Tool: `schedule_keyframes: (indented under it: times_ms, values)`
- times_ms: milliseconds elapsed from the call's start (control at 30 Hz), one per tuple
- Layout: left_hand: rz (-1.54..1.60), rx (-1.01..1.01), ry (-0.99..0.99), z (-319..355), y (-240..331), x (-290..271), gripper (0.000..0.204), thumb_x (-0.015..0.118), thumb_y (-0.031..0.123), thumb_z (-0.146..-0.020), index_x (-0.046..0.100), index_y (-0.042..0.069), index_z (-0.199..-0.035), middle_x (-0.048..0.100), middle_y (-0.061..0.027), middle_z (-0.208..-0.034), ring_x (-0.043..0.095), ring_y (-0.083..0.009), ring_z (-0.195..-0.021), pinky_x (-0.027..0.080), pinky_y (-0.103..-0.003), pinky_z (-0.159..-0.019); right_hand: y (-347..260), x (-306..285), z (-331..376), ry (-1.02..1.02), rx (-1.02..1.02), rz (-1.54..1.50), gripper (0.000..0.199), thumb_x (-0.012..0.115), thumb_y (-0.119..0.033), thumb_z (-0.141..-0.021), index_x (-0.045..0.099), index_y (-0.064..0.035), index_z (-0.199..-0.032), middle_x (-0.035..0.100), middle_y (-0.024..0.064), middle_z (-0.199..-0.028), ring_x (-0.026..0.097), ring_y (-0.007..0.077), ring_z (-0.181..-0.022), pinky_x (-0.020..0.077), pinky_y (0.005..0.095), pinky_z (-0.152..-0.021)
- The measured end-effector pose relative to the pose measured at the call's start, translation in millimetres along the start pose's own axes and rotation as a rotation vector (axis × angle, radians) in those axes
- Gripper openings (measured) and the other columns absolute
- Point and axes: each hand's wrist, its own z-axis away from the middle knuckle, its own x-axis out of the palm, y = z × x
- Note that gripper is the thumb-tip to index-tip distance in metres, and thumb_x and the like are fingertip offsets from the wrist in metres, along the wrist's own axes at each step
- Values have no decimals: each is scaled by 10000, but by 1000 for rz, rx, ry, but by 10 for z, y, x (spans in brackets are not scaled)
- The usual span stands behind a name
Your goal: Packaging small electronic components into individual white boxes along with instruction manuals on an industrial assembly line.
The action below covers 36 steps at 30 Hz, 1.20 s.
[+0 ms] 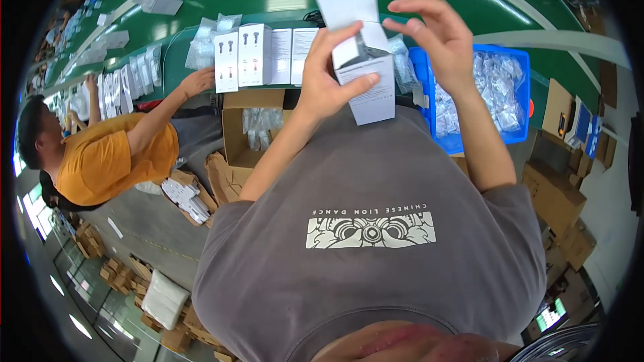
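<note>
Between the two raised hands, at the near edge of the green bench (285, 3), is a white box (367, 97), slightly tilted, its lid (345, 3) flipped up. What sits in the opening is too small to make out. The left hand (322, 77) grips it from the side, thumb across the printed face and fingers near the opening. The right hand (446, 40) is apart from it, just beside the lid, fingers loosely bent and spread, pinching nothing.

The box looks like thin, smooth card: probably light, stiff along its folds, easy to dent and a little slippery. The body's side walls, below the opening, seem the best hold; the lid would likely bend.

To the left stand printed boxes (255, 60), one close to a co-worker's hand (197, 83). Below them is a carton (252, 99). To the right, a blue bin (419, 67) holds clear bags (500, 87).
</note>
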Motion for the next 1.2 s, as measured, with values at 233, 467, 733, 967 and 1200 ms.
schedule_keyframes:
  times_ms: [233, 467, 733, 967, 1200]
  values:
    - [-140, -2, -255, -67, 18, -131, 577, 875, 139, -705, 650, 37, -1227, 577, -92, -1114, 578, -207, -1044, 477, -327, -891, 29, -130, -59, 126, -107, 240, 80, 697, -43, -900, 731, -2, -959, 706, 83, -986, 653, 187, -943, 521, 287, -787]
    - [-41, -49, -261, -90, -41, -88, 540, 904, 211, -703, 664, 86, -1170, 562, -52, -1013, 598, -178, -934, 495, -298, -790, 4, -228, -446, 73, -189, 474, 93, 709, -20, -886, 740, -15, -973, 717, 67, -945, 666, 159, -849, 544, 265, -733]
    - [-70, -51, -216, -85, -55, -136, 538, 904, 225, -709, 655, 86, -1166, 573, -60, -1075, 601, -184, -959, 500, -306, -821, 158, -27, -462, 203, -84, 452, 171, 721, 5, -869, 756, -29, -1033, 729, 74, -988, 686, 159, -821, 569, 257, -689]
    - [-83, -90, -192, -50, -110, -205, 554, 886, 241, -738, 620, 68, -1193, 569, -76, -1119, 596, -198, -1005, 497, -313, -854, 242, -79, -352, 17, 61, -50, 194, 735, -13, -863, 757, -10, -1055, 749, 91, -1067, 704, 174, -912, 569, 283, -795]
    - [-44, -131, -146, 45, -229, -126, 818, 838, 232, -811, 320, 3, -1401, 541, -149, -1181, 580, -218, -1063, 493, -353, -915, 149, 99, -259, -112, -44, 237, 182, 755, -13, -837, 772, -15, -1018, 762, 97, -1033, 697, 214, -929, 552, 318, -809]
